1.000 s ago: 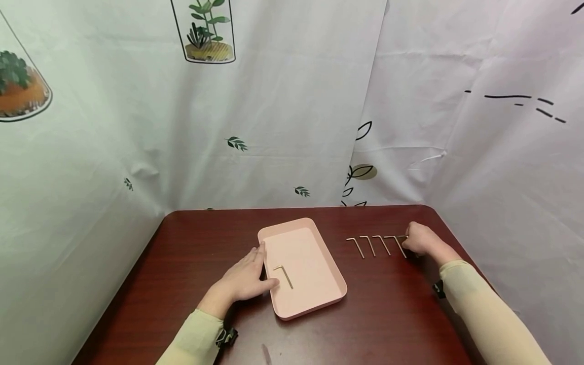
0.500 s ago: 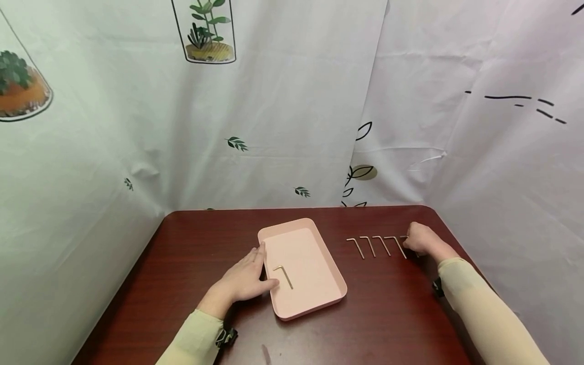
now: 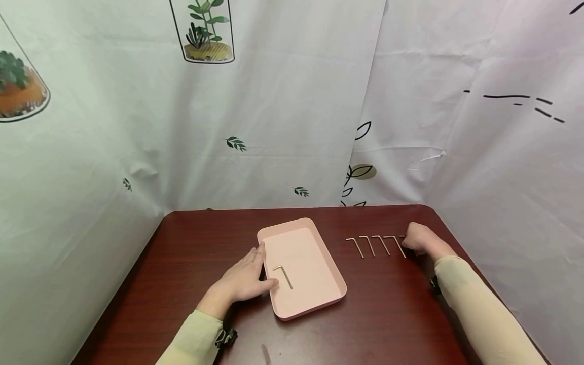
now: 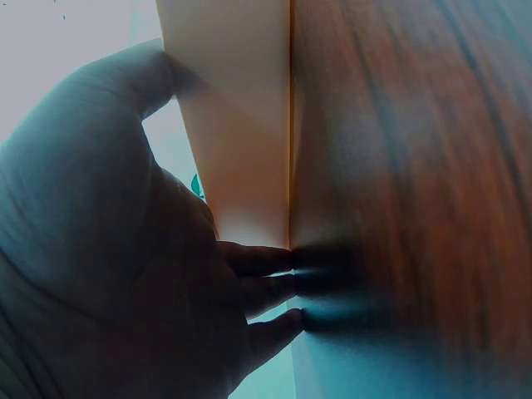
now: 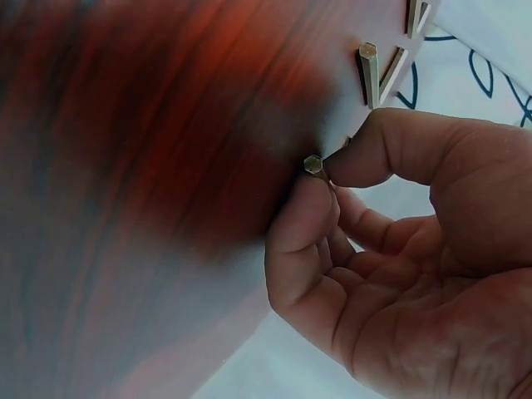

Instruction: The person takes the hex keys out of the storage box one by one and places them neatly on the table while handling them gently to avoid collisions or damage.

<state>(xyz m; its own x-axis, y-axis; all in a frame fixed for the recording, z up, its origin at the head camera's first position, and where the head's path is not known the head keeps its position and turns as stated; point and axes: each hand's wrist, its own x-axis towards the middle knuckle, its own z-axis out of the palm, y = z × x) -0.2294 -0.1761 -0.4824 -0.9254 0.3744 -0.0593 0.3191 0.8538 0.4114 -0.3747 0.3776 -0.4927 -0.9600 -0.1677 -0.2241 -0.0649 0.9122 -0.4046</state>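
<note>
My right hand (image 3: pixel 421 239) is at the right end of a row of hex keys. In the right wrist view its thumb and forefinger pinch one hex key (image 5: pixel 312 165), whose six-sided end faces the camera; my fingers hide most of its length. My left hand (image 3: pixel 244 276) lies along the left side of a pink tray (image 3: pixel 304 310). Its thumb reaches over the rim, and in the left wrist view the fingertips (image 4: pixel 283 260) come down at the foot of the tray's wall (image 4: pixel 237 125). One hex key (image 3: pixel 285 277) lies inside the tray.
Several brass-coloured hex keys, among them a larger one (image 3: pixel 398 245) and a leftmost one (image 3: pixel 356 247), lie spaced apart right of the tray. The dark red wooden table (image 3: pixel 365 324) ends at a white printed curtain (image 3: pixel 283 101) behind and at both sides.
My right hand stays at the row's right end, its fingers and wrist shifting slightly around the hex key. The left hand and the tray have not moved.
</note>
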